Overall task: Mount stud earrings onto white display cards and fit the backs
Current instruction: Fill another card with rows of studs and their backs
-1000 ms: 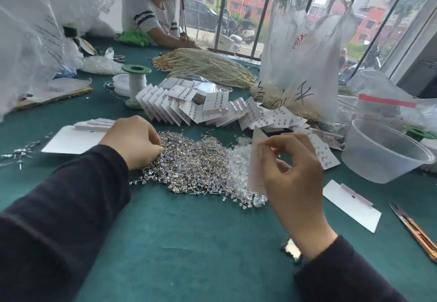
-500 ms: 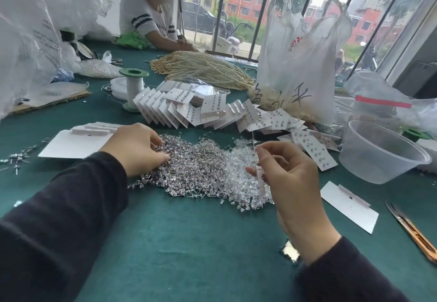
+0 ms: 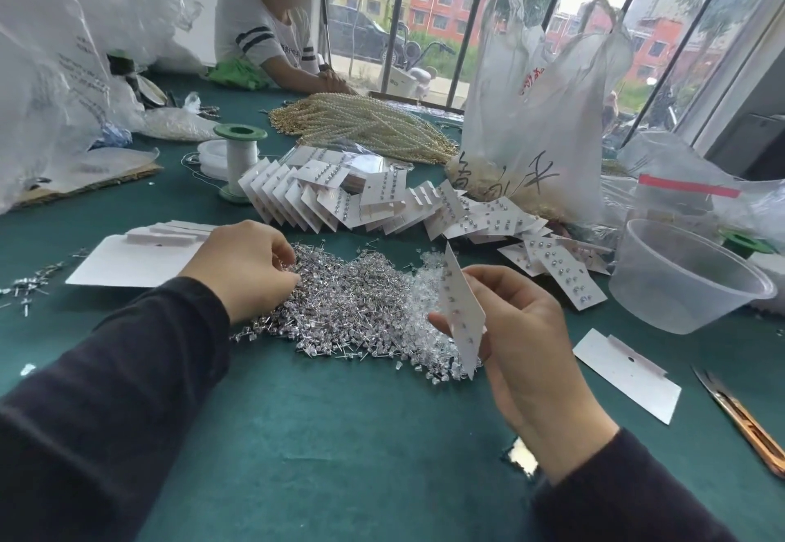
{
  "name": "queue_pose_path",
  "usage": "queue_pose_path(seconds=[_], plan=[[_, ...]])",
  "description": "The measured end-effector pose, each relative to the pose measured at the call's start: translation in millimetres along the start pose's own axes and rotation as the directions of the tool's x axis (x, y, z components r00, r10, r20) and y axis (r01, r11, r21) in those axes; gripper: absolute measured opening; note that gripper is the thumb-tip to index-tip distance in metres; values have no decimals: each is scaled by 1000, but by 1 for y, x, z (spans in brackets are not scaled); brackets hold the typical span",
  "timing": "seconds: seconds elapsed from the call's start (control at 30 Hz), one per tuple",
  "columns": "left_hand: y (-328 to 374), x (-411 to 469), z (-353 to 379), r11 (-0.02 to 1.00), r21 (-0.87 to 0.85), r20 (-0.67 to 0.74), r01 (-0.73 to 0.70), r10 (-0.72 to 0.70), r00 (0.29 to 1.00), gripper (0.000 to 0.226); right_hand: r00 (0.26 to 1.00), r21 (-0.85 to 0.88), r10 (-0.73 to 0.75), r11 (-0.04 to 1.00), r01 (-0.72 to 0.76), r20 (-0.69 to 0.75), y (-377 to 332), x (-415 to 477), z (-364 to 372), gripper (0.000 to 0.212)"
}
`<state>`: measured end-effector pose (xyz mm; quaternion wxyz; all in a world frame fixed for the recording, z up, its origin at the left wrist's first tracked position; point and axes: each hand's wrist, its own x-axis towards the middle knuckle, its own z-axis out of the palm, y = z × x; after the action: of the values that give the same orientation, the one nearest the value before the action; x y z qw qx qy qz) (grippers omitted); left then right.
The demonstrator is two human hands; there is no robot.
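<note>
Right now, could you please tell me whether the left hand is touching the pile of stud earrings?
Touching. The head view shows the left hand, fingers curled into the pile of stud earrings, no gap.

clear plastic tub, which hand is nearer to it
Right. The right hand, holding a card, is left of the tub; the left hand is farther left, on the stud pile.

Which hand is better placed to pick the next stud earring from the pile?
Left. The left hand lies on the stud pile with its fingers curled among the studs; whether they pinch one is hidden. The right hand is occupied: it holds the white display card on edge above the pile.
</note>
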<state>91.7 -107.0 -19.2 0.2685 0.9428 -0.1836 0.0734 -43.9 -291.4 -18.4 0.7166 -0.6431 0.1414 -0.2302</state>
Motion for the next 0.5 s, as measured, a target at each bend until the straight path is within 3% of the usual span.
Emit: queue_pose_path(seconds=[0.07, 0.2, 0.5], plan=[[2, -1, 3, 1000, 20, -1, -11, 11, 1000, 19, 1000, 5, 3, 1000, -3, 7, 0, -1, 0, 14], [7, -3, 7, 998, 36, -79, -43, 46, 996, 8, 1000, 16, 10, 1000, -10, 18, -1, -2, 0, 15], [3, 3, 5, 998, -45, -164, -33, 26, 986, 13, 991, 138, 112, 983, -121, 66, -5, -3, 0, 28]])
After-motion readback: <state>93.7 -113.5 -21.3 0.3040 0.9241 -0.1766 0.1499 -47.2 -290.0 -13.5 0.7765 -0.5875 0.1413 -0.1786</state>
